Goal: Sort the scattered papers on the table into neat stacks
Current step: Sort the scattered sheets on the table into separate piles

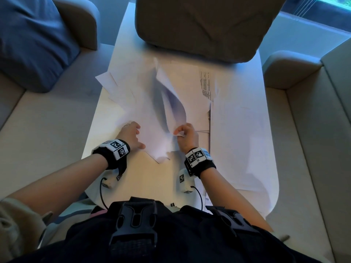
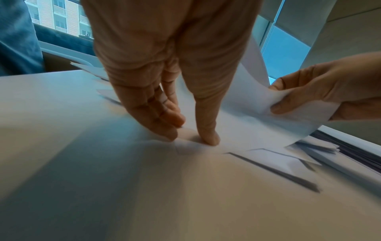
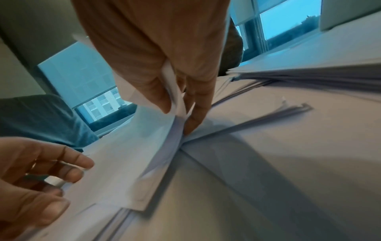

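Observation:
White sheets of paper lie fanned and overlapping across a pale table. My right hand pinches the near edge of a curled sheet that rises off the loose pile; the same sheet bends up between thumb and fingers in the right wrist view. My left hand lies flat, its straight fingertips pressing the lower sheets down. A flatter stack of papers with printed text covers the table's right half.
A brown-grey cushion sits on the table's far end. Beige sofa seats flank both sides, with a blue pillow at the far left. Windows show beyond in the wrist views.

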### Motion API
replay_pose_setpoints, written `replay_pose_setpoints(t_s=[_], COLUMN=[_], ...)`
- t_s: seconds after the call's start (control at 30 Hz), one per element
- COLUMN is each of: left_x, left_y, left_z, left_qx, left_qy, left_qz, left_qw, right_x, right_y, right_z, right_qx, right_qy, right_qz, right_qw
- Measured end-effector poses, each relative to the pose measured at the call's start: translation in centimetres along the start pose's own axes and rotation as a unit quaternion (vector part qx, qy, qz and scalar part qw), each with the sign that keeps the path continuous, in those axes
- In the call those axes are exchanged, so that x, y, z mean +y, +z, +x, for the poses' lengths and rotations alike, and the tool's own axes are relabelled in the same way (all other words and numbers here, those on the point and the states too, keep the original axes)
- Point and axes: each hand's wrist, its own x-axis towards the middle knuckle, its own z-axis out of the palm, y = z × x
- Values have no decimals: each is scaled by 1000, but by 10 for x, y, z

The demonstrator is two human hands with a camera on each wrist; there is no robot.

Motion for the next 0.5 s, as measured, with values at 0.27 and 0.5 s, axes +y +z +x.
replay_pose_setpoints(t_s=[0.27,0.5], left_x=[12,23], left_y=[-16,-29], left_z=[2,6], left_qx=[72,48], left_qy=[-22,-44], left_qz=[38,-109], left_qw=[996,992], right_x=[9,26], right_y=[-28,-48], right_z=[6,2], right_qx=[58,37], right_qy=[106,156], right_qz=[186,218], right_qw=[975,963])
